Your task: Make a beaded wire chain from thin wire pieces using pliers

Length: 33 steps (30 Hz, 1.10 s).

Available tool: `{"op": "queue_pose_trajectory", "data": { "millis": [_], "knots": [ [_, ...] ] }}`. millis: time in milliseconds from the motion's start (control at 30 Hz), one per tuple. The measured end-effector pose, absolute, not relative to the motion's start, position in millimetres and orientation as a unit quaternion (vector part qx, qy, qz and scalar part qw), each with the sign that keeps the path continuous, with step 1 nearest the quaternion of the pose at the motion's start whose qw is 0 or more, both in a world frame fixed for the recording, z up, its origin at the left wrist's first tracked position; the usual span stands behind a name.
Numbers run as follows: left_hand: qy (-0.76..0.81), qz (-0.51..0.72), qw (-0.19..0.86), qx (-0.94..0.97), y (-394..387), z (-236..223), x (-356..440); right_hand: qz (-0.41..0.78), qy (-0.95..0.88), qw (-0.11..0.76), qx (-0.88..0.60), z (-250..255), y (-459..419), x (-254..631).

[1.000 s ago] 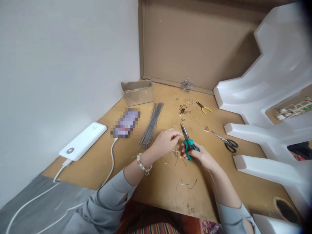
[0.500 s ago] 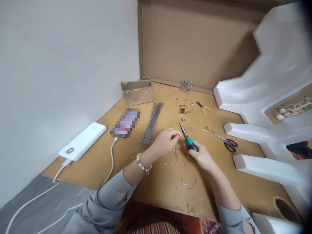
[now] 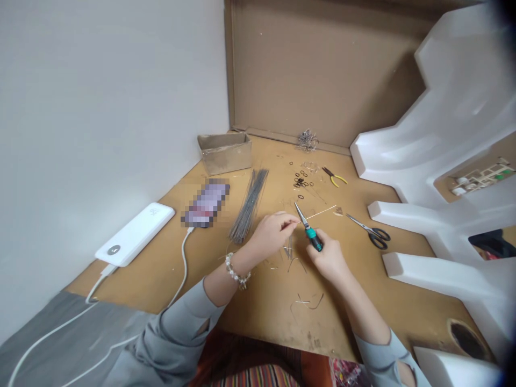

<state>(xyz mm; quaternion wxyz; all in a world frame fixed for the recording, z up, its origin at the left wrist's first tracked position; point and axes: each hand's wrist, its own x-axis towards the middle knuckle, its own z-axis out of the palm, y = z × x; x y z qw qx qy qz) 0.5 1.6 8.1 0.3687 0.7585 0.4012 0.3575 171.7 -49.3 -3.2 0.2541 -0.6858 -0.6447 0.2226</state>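
Over the desk (image 3: 274,314), fingers of the left hand (image 3: 278,226) pinch shut on a wire (image 3: 322,212); fingers of the right hand (image 3: 330,259) wrap the pliers (image 3: 309,231). Whether the jaws grip the wire is unclear. Pinching near the jaws should steady it. Marks on the power bank (image 3: 135,235) are unreadable.

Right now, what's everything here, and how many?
Held pliers: one, teal-black, right hand
Held wire: one, pale, left hand
Wire bundle: one, grey, centre
Loose wires: several, grey, tabletop
Rings: many, black, centre
Tangle: one, silvery, back
Small pliers: one, yellow-handled, right
Scissors: one, black-handled, right
Box: one, brown, left
Phone: one, purplish, left
Powerbank: one, white, left
Cabling: uncounted, white, left
Moulding: one, white, right
Panel: one, brown, back
Table: one, tan, beneath
Bracelet: one, pale, left wrist
Left hand, right hand: two, bare, centre
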Motion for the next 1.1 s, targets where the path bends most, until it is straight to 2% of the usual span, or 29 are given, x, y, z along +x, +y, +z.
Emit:
{"op": "queue_pose_trajectory", "data": {
  "millis": [167,300,367,500,567,633,733,767,800,900,967,1033,1100],
  "knots": [
    [0.415,0.353,0.357,0.759,1,10,1,0.177,-0.645,0.264,-0.695,-3,-50,169],
    [0.394,0.366,0.34,0.771,3,12,0,0.279,-0.641,0.294,-0.652,-4,-49,171],
    [0.399,0.363,0.329,0.775,2,12,0,0.285,-0.645,0.28,-0.651,-5,-48,171],
    [0.446,0.336,0.286,0.778,-2,12,2,0.11,-0.646,0.197,-0.729,-4,-48,168],
    [0.453,0.337,0.287,0.774,-3,12,3,0.07,-0.639,0.197,-0.74,-3,-48,167],
    [0.446,0.345,0.306,0.767,-1,12,3,0.146,-0.634,0.235,-0.722,-2,-47,168],
    [0.443,0.353,0.324,0.758,2,11,2,0.349,-0.602,0.296,-0.655,0,-45,173],
    [0.446,0.352,0.321,0.758,2,11,2,0.367,-0.595,0.301,-0.649,1,-44,176],
    [0.45,0.347,0.313,0.761,1,12,3,0.343,-0.596,0.294,-0.663,1,-43,178],
    [0.448,0.316,0.272,0.791,-3,13,5,0.128,-0.613,0.23,-0.745,1,-42,183],
    [0.449,0.299,0.243,0.806,-6,13,6,0.037,-0.605,0.214,-0.766,2,-41,183],
    [0.446,0.292,0.222,0.816,-5,12,5,0.091,-0.597,0.241,-0.76,4,-42,184],
    [0.437,0.29,0.207,0.826,-2,10,4,0.267,-0.58,0.292,-0.712,7,-42,188]
  ]
}}
